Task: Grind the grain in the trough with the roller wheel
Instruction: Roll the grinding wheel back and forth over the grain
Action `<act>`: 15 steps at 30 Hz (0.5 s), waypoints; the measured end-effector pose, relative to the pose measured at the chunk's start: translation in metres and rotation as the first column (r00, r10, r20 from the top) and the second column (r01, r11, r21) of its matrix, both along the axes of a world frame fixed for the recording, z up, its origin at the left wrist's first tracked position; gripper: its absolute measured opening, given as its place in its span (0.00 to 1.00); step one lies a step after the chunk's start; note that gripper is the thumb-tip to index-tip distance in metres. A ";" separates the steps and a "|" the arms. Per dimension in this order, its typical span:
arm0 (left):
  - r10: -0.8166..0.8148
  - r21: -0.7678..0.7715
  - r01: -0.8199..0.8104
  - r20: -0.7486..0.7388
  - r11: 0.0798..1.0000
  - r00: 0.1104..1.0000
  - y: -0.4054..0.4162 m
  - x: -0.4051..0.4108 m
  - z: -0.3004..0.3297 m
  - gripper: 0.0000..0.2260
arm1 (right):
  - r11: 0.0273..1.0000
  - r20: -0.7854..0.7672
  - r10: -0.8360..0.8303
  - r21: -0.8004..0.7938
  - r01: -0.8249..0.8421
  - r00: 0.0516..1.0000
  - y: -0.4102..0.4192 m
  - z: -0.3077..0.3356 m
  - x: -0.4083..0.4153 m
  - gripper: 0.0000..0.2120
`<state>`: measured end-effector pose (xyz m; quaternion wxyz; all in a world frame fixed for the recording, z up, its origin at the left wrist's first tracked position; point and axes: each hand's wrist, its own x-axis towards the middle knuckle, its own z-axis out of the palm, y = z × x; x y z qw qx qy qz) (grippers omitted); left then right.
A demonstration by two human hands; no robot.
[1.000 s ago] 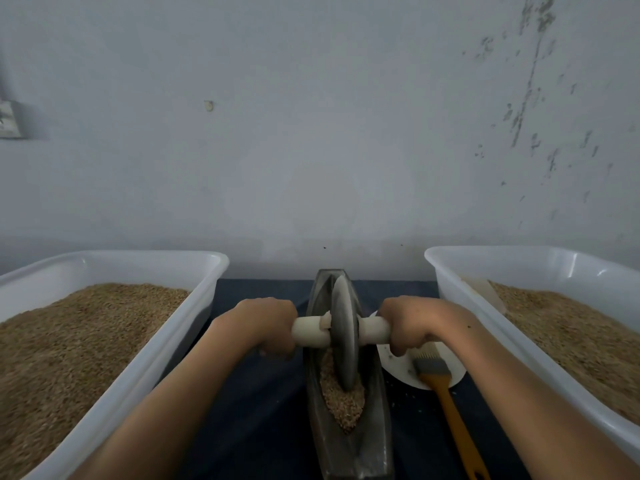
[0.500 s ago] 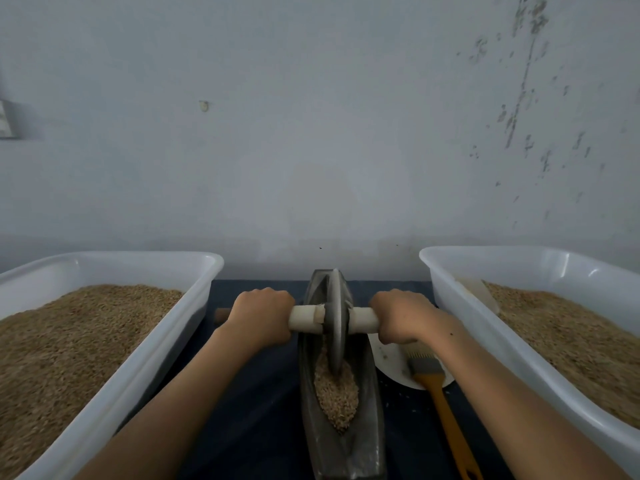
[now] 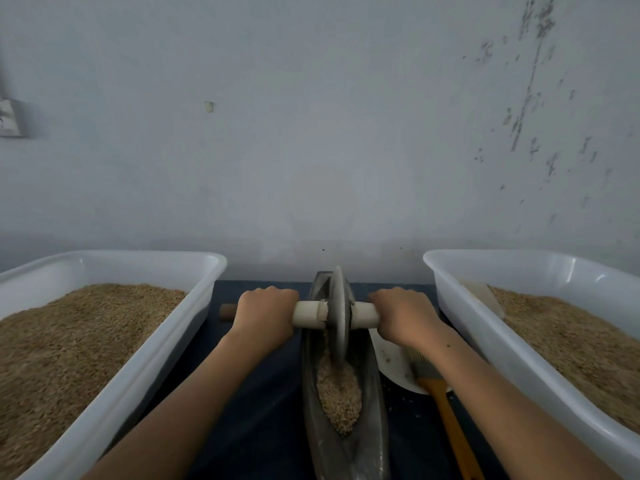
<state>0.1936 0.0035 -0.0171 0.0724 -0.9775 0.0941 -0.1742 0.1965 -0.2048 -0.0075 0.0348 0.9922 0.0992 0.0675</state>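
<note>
Grain (image 3: 339, 396) lies heaped in the near half of the trough (image 3: 375, 393), which runs lengthwise away from the person on the dark worktop (image 3: 270, 393) between 2 white tubs (image 3: 156, 341) of more grain. The roller wheel (image 3: 337, 313) stands upright near the trough's far end, its lower rim meeting the far edge of the heap.

From here the risk is that uneven pressure on the 2 sides of the axle (image 3: 363, 313) tilts the wheel so it rides up the trough wall and throws grain onto the worktop, or jumps out at the narrow far tip. A hard pull back could also shove the heap over the near end.

The left hand (image 3: 265, 315) is wrapped fully round the axle left of the wheel; the right hand (image 3: 403, 317) grips it likewise on the right. A brush (image 3: 440, 396) lies beside the right forearm.
</note>
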 end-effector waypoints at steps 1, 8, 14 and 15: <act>-0.005 -0.012 0.005 0.038 1.000 0.999 0.000 0.000 -0.002 0.09 | 1.000 0.037 -0.003 0.011 0.003 0.999 0.001 -0.002 0.000 0.11; -0.012 0.037 0.018 -0.164 0.999 0.986 0.003 -0.001 0.006 0.15 | 0.999 -0.178 0.000 -0.050 -0.009 0.984 -0.002 0.007 -0.006 0.15; 0.004 0.012 0.002 -0.431 1.000 0.902 0.004 -0.007 0.015 0.21 | 1.000 -0.438 -0.025 -0.016 0.020 0.899 -0.003 0.016 -0.011 0.15; 0.008 0.014 -0.003 -0.415 1.000 0.910 0.004 -0.007 0.014 0.20 | 1.000 -0.436 -0.028 -0.009 0.027 0.899 -0.003 0.016 -0.011 0.15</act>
